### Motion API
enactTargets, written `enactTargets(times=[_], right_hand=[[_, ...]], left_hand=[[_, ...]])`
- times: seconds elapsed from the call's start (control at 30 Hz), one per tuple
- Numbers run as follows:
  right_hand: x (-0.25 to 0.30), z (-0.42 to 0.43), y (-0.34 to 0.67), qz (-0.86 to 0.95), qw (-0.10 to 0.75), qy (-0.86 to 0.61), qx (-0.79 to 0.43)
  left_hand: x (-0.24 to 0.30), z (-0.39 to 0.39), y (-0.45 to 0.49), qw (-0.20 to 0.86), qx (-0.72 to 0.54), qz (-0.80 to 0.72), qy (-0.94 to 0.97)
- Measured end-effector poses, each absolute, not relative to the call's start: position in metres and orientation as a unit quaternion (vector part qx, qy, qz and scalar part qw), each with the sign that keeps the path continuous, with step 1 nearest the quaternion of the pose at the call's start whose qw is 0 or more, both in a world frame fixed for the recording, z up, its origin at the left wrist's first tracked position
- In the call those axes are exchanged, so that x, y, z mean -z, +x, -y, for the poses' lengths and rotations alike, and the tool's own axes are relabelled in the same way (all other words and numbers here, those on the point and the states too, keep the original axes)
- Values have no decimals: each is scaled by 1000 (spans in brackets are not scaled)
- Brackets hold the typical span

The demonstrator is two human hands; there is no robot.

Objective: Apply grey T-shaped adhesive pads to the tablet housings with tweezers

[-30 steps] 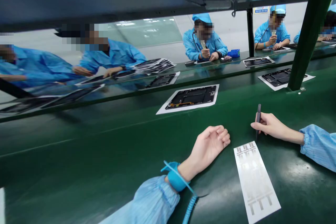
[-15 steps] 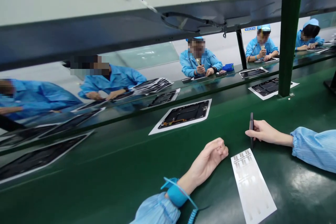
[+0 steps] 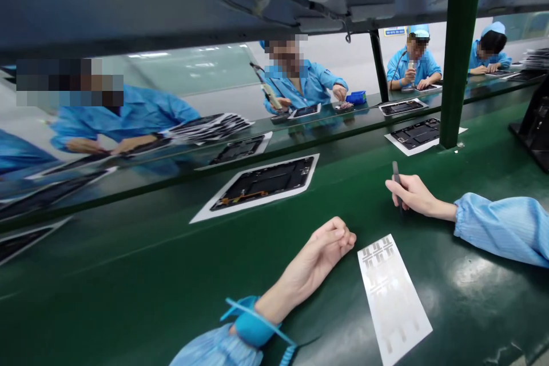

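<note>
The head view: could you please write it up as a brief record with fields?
Left hand: fingers loosely curled, nothing visible in it
Left wrist: blue band with coiled cord
Right hand: holds a slim dark tool, roughly upright
White sheet: flat on the green bench; darkest grey shapes at its far end
Beyond the hands: black panel on white paper
Across the bench: people in blue workwear
</note>
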State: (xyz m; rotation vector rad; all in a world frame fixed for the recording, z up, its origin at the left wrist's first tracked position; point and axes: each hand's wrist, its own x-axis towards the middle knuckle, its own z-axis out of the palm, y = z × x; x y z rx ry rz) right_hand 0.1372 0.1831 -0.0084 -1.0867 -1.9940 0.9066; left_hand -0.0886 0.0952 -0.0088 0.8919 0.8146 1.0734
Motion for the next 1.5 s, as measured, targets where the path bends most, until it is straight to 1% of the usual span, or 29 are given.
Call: enactTargets(times=[0.1, 0.17, 0.33, 0.47, 0.67, 0.87, 1.07, 1.27, 1.4, 1.5], right_hand=[[5, -213, 131, 783, 351, -440, -264], [4, -240, 128, 795, 341, -457, -206], [4, -304, 122, 795, 287, -527, -85], [7, -334, 118, 767, 239, -595, -28], [10, -352, 117, 749, 179, -638, -13], [7, -356, 114, 759, 134, -637, -26], [-2, -351, 96, 772, 113, -624, -29], [1, -342, 85, 783, 99, -614, -23], [0, -331, 88, 792, 101, -602, -15], [-10, -322, 90, 799, 105, -592, -8]], left_hand=[[7, -95, -89, 693, -476, -362, 402], [6, -94, -89, 695, -472, -362, 404], [3, -92, -86, 699, -464, -365, 403], [2, -93, -84, 702, -464, -361, 401], [2, -92, -83, 708, -462, -362, 393], [1, -91, -84, 707, -456, -365, 398], [2, -90, -83, 702, -450, -364, 414], [4, -91, -83, 686, -444, -370, 442], [3, -91, -84, 653, -432, -385, 489], [3, -89, -82, 608, -407, -399, 553]])
